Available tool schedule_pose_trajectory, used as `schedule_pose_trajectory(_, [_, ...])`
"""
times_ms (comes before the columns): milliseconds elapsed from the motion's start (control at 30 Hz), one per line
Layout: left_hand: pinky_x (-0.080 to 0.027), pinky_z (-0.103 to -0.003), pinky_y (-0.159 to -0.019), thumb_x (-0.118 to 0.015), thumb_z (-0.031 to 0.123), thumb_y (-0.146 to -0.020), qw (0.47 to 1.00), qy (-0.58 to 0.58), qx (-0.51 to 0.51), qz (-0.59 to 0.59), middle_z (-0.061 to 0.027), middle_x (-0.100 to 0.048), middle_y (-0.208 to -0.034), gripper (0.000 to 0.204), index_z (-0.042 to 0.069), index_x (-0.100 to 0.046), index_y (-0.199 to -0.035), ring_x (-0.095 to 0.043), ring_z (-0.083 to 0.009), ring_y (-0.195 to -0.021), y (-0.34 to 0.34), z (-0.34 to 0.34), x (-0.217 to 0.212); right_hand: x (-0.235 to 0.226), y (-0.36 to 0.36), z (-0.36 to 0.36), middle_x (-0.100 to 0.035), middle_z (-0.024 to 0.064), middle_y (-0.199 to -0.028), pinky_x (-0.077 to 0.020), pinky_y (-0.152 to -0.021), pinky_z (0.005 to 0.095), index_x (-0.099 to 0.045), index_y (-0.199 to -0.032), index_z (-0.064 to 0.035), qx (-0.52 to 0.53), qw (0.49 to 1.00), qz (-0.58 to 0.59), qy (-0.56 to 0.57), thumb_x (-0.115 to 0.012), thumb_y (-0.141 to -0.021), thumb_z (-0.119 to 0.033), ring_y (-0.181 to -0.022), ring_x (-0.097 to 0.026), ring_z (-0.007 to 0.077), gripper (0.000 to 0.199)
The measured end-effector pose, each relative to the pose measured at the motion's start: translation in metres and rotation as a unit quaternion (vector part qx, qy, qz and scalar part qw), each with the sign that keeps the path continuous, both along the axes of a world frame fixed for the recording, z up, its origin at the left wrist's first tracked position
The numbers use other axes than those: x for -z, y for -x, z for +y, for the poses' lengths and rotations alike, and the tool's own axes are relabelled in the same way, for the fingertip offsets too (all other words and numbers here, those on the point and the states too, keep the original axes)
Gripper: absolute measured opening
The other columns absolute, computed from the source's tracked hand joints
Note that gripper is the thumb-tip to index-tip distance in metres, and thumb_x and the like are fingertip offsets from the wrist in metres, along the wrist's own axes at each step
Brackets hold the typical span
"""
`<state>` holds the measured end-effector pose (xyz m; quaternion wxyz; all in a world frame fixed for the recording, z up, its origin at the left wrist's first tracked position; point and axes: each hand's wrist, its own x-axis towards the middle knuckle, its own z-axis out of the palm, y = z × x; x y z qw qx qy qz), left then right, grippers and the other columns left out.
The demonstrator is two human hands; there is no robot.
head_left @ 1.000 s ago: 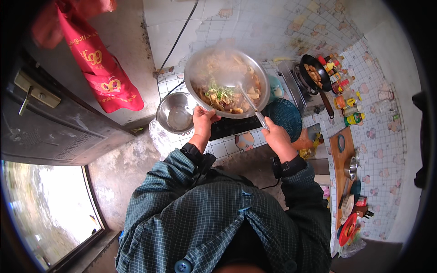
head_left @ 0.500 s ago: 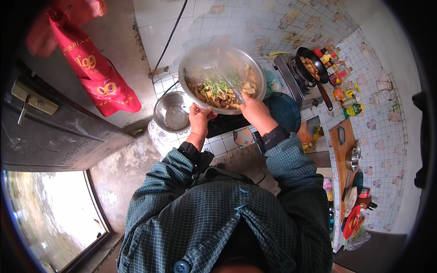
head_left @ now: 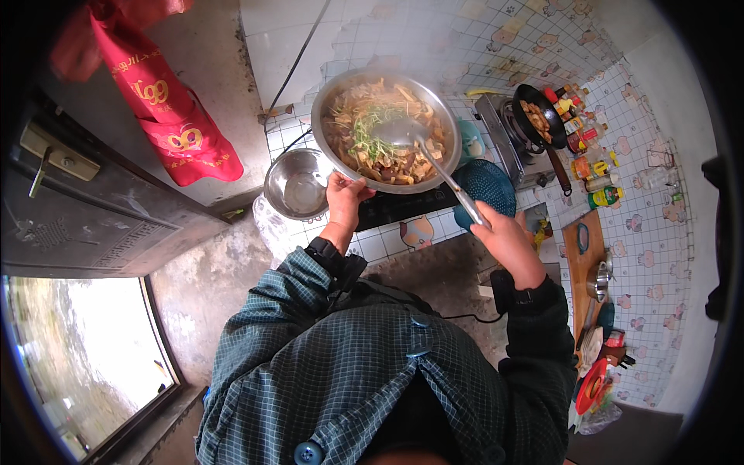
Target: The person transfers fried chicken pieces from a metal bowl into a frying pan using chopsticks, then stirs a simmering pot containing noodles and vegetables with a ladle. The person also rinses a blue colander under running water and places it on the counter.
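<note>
The ladle blurs at its bowl, so what it carries cannot be told. Its handle end is hidden inside the right hand. The left hand shows only its back; its fingertips are lost under the basin rim. The basin covers most of the cooktop beneath it. The bottles by the stove are too small to tell apart. The red bag is cut off at the top edge.

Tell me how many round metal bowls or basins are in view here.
3. A large food-filled basin held at its rim by the left hand, an empty steel bowl left of it, and a small bowl on the right counter. Others may be hidden.
</note>
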<state>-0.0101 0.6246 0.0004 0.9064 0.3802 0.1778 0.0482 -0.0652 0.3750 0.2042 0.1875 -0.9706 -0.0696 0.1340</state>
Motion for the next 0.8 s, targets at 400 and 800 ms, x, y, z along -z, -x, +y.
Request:
schedule_pose_trajectory(400, [-0.057,-0.033,-0.058,-0.057,-0.006,-0.081,1.000,0.002,0.004,0.003,-0.0073,-0.053,-0.077,0.022,0.005,-0.040,-0.089,-0.061,-0.0214,-0.060,-0.003,-0.007,-0.001,0.066,-0.041,0.016,-0.061,0.0257,-0.095,-0.0445,-0.077,0.0476,-0.047,-0.124,-0.0043,0.024,0.999,0.030,0.003,-0.053,-0.085,-0.019,-0.092,-0.056,0.0426,0.042])
schedule_pose_trajectory(800, [-0.057,-0.032,-0.057,-0.058,-0.006,-0.081,1.000,0.011,-0.008,-0.006,-0.0057,-0.053,-0.075,0.022,0.006,-0.041,-0.088,-0.060,-0.0196,-0.059,-0.002,-0.006,0.002,0.032,0.012,-0.011,-0.062,0.0244,-0.095,-0.0460,-0.075,0.0408,-0.047,-0.126,-0.0048,0.039,0.996,0.050,-0.066,-0.056,-0.085,-0.021,-0.092,-0.059,0.0389,0.045])
